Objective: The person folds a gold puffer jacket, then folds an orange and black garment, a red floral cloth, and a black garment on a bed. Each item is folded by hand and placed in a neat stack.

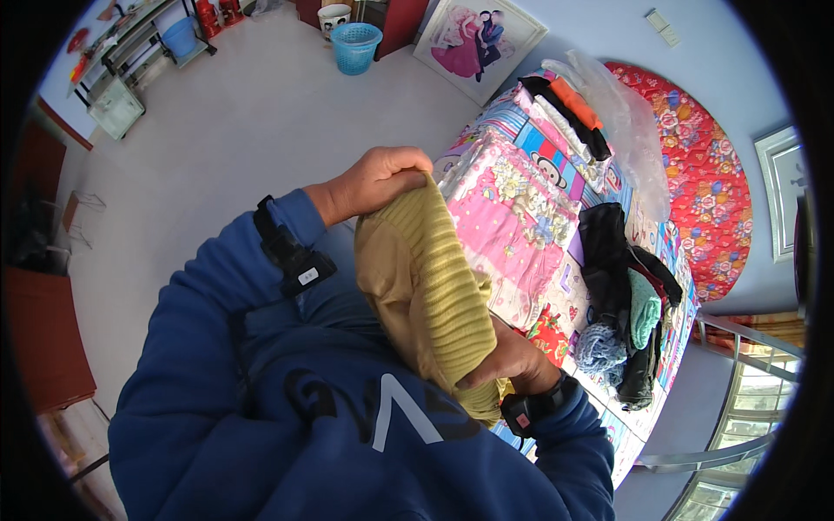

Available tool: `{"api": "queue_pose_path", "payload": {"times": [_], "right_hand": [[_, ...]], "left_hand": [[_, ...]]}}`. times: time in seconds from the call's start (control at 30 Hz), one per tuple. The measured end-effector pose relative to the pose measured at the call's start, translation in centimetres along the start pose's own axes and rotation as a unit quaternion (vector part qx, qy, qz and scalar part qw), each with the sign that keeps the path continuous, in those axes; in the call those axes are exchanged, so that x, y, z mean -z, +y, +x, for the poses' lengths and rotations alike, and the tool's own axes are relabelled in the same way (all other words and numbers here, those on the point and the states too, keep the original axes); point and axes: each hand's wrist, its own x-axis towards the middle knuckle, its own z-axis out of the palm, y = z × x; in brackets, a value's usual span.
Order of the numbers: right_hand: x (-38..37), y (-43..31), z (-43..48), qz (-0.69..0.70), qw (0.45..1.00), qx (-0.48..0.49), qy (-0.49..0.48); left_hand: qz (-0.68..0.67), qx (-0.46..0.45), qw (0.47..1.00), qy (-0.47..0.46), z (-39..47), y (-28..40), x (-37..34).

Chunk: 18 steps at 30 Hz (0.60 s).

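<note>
Both my hands hold a yellow ribbed knit garment [449,286] with a tan lining, in front of my torso. My left hand [391,179] pinches the upper end of its ribbed band. At the band's lower end is my right hand [511,361], its thumb on the outer face and the other fingers partly hidden. Just beyond the garment, a folded pink patterned cloth [508,234] lies on the bed. Further right on the bed are black clothes [603,241], a mint green cloth [644,306] and a blue knitted item [599,348].
A stack of folded clothes with an orange piece [576,103] lies at the bed's far end beside clear plastic [625,124]. A framed picture [482,39] leans on the wall. A blue basket [356,49] stands on the floor. Metal rails [736,332] flank the bed's right side.
</note>
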Motion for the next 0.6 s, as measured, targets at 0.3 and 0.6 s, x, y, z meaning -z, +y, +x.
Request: {"api": "queue_pose_path", "payload": {"times": [0.3, 0.6], "right_hand": [[-3.1, -3.0, 3.4, 0.015, 0.988, -0.037, -0.147], [0.3, -1.8, -1.1, -0.051, 0.982, 0.119, 0.137]], "left_hand": [[-0.091, 0.023, 0.953, -0.288, 1.9, -1.9, -5.2], [-0.25, 0.305, 0.914, -0.097, -8.3, -3.1, 2.5]]}}
